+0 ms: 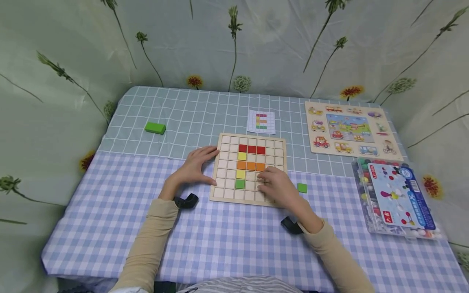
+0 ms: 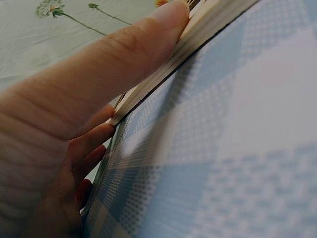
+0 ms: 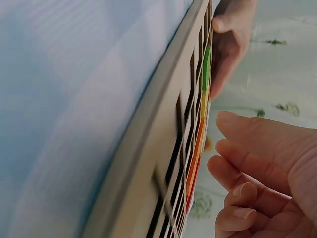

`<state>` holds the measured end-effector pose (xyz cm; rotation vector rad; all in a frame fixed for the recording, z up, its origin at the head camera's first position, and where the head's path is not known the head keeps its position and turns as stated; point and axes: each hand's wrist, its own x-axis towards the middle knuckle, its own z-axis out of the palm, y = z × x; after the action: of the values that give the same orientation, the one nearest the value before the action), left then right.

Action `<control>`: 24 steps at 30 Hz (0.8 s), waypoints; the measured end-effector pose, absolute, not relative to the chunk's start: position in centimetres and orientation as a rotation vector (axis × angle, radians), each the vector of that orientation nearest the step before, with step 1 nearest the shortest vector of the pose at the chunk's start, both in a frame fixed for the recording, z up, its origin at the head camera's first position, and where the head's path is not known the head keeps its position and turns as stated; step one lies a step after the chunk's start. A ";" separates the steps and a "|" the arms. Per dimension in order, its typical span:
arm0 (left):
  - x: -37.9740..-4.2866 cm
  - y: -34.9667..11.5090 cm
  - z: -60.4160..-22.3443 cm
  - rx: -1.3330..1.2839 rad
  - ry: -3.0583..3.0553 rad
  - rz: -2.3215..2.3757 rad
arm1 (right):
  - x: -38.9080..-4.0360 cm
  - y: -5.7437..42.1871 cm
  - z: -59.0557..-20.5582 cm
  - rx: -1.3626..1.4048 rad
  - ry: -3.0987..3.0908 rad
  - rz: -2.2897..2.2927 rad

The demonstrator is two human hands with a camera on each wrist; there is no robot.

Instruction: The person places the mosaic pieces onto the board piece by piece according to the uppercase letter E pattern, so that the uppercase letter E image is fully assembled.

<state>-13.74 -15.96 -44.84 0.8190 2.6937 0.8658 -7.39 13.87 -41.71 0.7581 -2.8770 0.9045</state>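
A wooden grid board (image 1: pixel 229 196) lies on the table, its shallow squares partly filled with coloured tiles. Three red tiles (image 1: pixel 251 149) form a row, with three orange tiles (image 1: pixel 250 166) lower down. Single yellow tiles (image 1: pixel 242 156) sit below each row at the left, and a green tile (image 1: pixel 239 184) is at the bottom. My left hand (image 1: pixel 194 167) rests against the board's left edge, thumb and fingers spread apart. Over the board's lower right hovers my right hand (image 1: pixel 280 187), fingers loosely bent; the right wrist view shows nothing between thumb and fingertips.
A loose green tile (image 1: pixel 302 187) lies right of the board. Behind the board is a printed pattern card (image 1: pixel 271 123). A green block (image 1: pixel 155 128) sits at back left. At right are a vehicle puzzle (image 1: pixel 309 122) and a clear box of coloured pieces (image 1: pixel 397 195).
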 end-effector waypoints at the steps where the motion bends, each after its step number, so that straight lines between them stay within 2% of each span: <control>1: -13.7 -16.0 -44.9 0.821 2.694 0.866 | -7.3 14.3 -41.8 0.740 -2.876 0.906; 14: -13.7 -16.0 -44.9 0.831 2.693 0.882 | -6.5 20.3 -41.5 0.520 -2.908 0.874; 24: -13.7 -16.0 -44.9 0.833 2.692 0.892 | -6.1 22.7 -41.5 0.377 -3.008 0.810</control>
<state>-13.71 -16.01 -44.92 0.8330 2.6923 0.8924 -6.13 22.73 -41.51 0.3772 -3.0078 0.8104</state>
